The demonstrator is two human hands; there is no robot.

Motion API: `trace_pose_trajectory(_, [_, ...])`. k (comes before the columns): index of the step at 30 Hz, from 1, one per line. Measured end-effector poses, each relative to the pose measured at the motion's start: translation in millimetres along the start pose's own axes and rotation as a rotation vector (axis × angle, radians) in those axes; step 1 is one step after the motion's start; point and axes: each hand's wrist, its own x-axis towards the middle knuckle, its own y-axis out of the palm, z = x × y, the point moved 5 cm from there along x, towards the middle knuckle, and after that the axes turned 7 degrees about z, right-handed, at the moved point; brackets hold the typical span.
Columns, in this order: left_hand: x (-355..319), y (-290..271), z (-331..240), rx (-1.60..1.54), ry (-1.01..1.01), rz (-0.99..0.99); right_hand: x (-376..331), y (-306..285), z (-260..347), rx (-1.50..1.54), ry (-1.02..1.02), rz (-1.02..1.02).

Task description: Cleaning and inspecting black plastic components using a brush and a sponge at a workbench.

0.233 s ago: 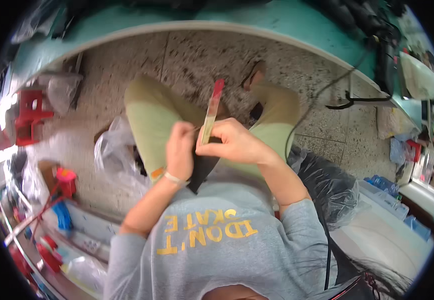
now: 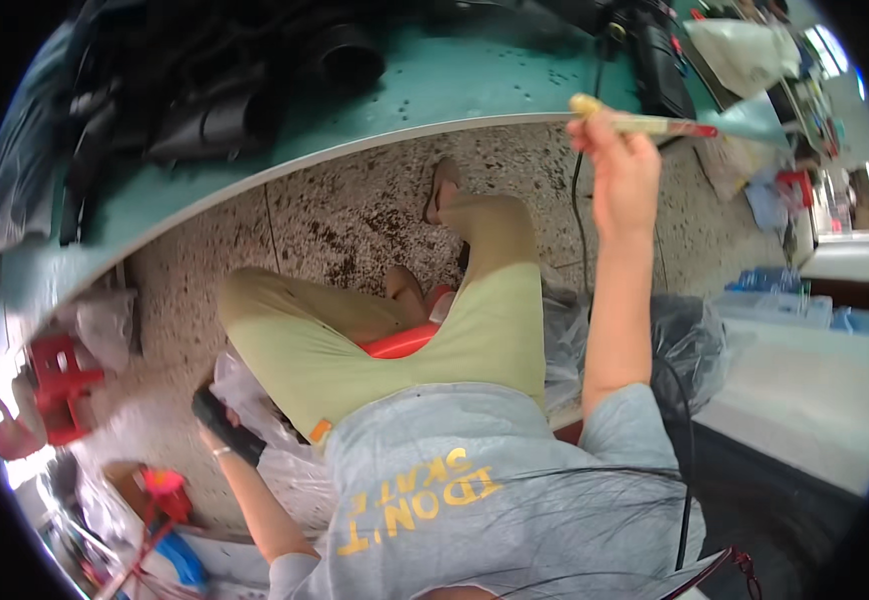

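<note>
A teal desk [image 2: 435, 95] curves above a speckled floor [image 2: 355, 225]. The right hand [image 2: 620, 165] grips a long yellow-and-red tool [image 2: 645, 124] raised at the desk edge; the left hand [image 2: 217, 428] clasps a black object [image 2: 227, 426] low beside the thigh.

Right hand [image 2: 623, 165] raised, arm extended, grip closed; left hand [image 2: 217, 432] lowered beside thigh, seemingly clenched.

The scene is seen from a single head-worn fisheye view, aimed steeply down over the chest and lap to the floor. The right hand [image 2: 623, 165] is caught raised far ahead near the table [image 2: 455, 95] edge; the left hand [image 2: 217, 432] is caught low at the left, close below the lens. Straight edges are bent toward the rim.
</note>
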Motion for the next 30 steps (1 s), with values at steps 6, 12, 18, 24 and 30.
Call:
trace_pose_trajectory(6, [42, -1, 48, 0.396, -0.190, -0.401, 63, 12, -8, 0.000, 0.032, 0.057])
trace_pose_trajectory(12, [70, -19, 32, 0.842, 0.033, -0.436, 118, 31, -28, 0.087, 0.133, 0.100])
trace_pose_trajectory(18, [35, 87, -16, 1.023, 0.475, -0.385, 8, 76, 36, -0.081, -0.353, -0.078])
trace_pose_trajectory(24, [-114, 402, -78, 1.415, 1.570, 0.043, -93, 129, 41, -0.144, -0.345, 0.379])
trace_pose_trajectory(30, [-79, 418, -57, 1.191, 0.911, 0.329, -133, 141, -20, 0.033, 0.180, 0.662])
